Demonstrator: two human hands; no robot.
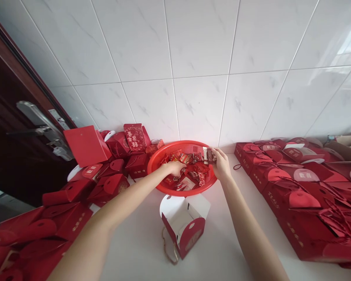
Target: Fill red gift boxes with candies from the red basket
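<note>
A red plastic basket (152, 166) holds a heap of small wrapped sweets (197, 168). My left hand (176, 168) reaches down among them, its fingers curled and partly hidden, so what they pinch does not show. At the basket's right rim my right hand (221, 162) grips a dark brown packet (211, 156) with a pale end, between thumb and fingers. In front of the basket stands an open red gift box (190, 238), white inside, its flaps folded outward. A twisted rope handle (166, 246) hangs at its left side.
On the left, red boxes (67, 191) are piled beside a dark door (8, 117) with a metal handle (38, 117). Rows of closed red boxes (283, 207) with cords stand on the right. A tiled wall (199, 105) rises behind the white table (134, 242).
</note>
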